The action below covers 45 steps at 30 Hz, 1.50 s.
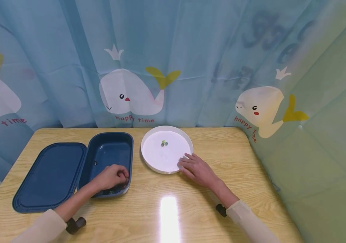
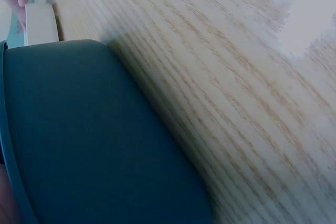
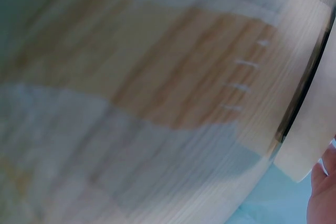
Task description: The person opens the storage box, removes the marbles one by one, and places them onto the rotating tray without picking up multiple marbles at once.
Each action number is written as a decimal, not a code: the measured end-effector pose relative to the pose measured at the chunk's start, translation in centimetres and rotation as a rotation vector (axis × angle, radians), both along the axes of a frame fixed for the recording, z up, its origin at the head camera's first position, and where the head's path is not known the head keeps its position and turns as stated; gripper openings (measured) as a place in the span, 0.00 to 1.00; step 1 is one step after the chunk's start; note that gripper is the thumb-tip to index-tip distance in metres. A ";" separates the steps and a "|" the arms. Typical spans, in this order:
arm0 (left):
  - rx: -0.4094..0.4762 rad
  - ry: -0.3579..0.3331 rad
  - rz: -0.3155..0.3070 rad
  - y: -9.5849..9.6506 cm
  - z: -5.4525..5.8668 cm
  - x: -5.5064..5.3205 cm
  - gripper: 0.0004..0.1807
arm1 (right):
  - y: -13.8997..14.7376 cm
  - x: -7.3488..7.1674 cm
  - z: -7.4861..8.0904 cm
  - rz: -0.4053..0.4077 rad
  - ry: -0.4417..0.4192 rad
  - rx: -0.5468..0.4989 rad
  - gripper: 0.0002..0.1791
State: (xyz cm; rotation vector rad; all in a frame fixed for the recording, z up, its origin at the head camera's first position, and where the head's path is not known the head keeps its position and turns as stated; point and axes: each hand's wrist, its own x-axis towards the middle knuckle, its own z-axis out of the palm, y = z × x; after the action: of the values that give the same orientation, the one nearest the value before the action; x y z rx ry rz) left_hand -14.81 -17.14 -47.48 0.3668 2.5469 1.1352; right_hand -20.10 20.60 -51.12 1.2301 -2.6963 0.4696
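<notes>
My left hand (image 1: 113,176) reaches into a deep dark blue box (image 1: 131,148), fingers curled down near its front right corner. What its fingertips touch is hidden; I cannot tell whether they hold a marble. A small dark marble (image 1: 95,163) lies in the box, and a greenish one (image 1: 111,192) shows at its front end. My right hand (image 1: 196,168) rests its extended fingers over the right front rim of a round white tray (image 1: 151,164). Several small greenish marbles (image 1: 163,143) sit together inside the tray. In the left wrist view, the box's outer wall (image 2: 94,129) covers most of the left hand.
A flat dark blue lid (image 1: 49,173) lies on the wooden table (image 1: 221,148) against the box's left side. Behind the table hangs a blue curtain (image 1: 191,40) with printed whales, and it continues along the right side.
</notes>
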 end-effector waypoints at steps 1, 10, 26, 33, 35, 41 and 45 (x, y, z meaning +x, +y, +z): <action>-0.001 0.005 0.003 0.0 0.0 0.0 0.02 | 0.0 0.0 0.0 -0.001 -0.002 0.001 0.19; -0.019 0.035 0.022 -0.2 0.2 -0.3 0.02 | -0.1 0.1 0.0 -0.007 -0.004 0.008 0.18; 0.043 0.140 0.040 0.2 3.6 -3.3 0.07 | 0.0 0.2 -0.1 -0.006 -0.001 0.005 0.18; 0.074 0.136 0.045 2.3 4.1 -4.4 0.09 | 0.0 0.2 0.0 -0.004 -0.012 0.003 0.19; 0.074 0.133 0.053 2.9 4.2 -4.8 0.08 | 0.0 0.2 0.1 -0.005 -0.016 -0.002 0.19; 0.078 0.086 0.105 4.8 4.5 -6.2 0.06 | 0.0 0.2 0.1 -0.007 -0.014 -0.005 0.19; 0.089 0.077 0.129 5.8 4.5 -7.2 0.06 | -0.1 0.2 0.2 -0.006 -0.008 -0.014 0.18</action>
State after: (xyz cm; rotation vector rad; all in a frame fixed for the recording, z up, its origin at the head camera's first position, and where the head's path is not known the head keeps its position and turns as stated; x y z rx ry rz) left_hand -22.05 -11.33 -42.97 0.2766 2.6255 1.3083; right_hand -19.86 20.49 -50.96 1.2186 -2.6976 0.4925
